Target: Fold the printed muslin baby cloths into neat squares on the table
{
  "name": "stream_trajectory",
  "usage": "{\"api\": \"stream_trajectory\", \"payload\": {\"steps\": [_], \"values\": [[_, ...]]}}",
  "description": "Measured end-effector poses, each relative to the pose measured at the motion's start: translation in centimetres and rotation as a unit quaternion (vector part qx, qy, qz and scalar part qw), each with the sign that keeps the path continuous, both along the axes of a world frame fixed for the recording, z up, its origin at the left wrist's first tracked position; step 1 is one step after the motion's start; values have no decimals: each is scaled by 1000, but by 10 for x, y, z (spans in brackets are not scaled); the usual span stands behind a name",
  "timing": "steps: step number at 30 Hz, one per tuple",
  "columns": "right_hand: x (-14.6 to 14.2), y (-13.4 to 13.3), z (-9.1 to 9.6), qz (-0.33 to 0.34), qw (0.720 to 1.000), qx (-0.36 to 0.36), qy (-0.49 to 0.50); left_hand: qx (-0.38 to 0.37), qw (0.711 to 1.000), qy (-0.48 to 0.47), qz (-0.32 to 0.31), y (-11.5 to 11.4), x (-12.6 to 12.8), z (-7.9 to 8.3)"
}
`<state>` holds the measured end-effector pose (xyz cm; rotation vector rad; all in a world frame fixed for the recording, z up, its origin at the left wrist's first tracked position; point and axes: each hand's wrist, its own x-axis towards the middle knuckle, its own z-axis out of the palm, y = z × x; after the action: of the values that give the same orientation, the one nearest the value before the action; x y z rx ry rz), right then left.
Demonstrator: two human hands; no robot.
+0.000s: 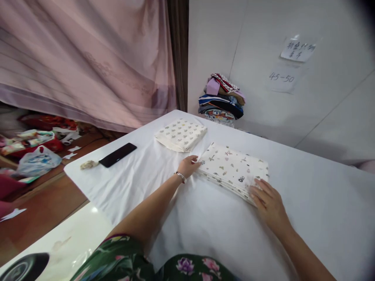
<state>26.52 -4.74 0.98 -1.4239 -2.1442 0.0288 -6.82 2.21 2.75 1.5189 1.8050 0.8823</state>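
A person's left hand (188, 166), half curled, met the left end of a folded, cream, motif-printed fabric bundle (233, 166) on a white-covered counter (319, 207), its grip unclear; the right hand (269, 205), loosely open, rested on the near right corner.

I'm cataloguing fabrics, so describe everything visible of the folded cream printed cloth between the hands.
The folded cream printed cloth is roughly rectangular, scattered with small dark, pinkish and tan motifs. It looks like soft woven fabric; several layers show along its near edge. It lies flat, slantwise in view, on the white cloth-covered table. The left grip touches its near left corner; the right grip touches its near right corner.
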Motion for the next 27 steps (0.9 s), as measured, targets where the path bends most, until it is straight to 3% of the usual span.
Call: {"api": "stream_trajectory", "payload": {"steps": [2,5,9,14,18,24,27], "values": [[-5,0,-1,36,999,-9,-5,42,999,-10,-11,-8,-5,0],[-12,2,0,55,997,-40,-21,100,992,7,-81,-19,-10,1],[-17,0,2,66,996,-45,-49,164,963,113,-181,-23,-11,-4],[-11,-4,-4,85,994,-18,-66,226,937,182,-196,-18,-10,-14],[-11,-5,-7,92,993,9,-71,239,925,229,-189,-21,-5,-12],[-17,-3,-7,86,987,46,-132,281,856,315,-297,-32,23,-3],[-15,-2,-12,86,979,63,-173,277,836,355,-315,-28,33,-4]]}}
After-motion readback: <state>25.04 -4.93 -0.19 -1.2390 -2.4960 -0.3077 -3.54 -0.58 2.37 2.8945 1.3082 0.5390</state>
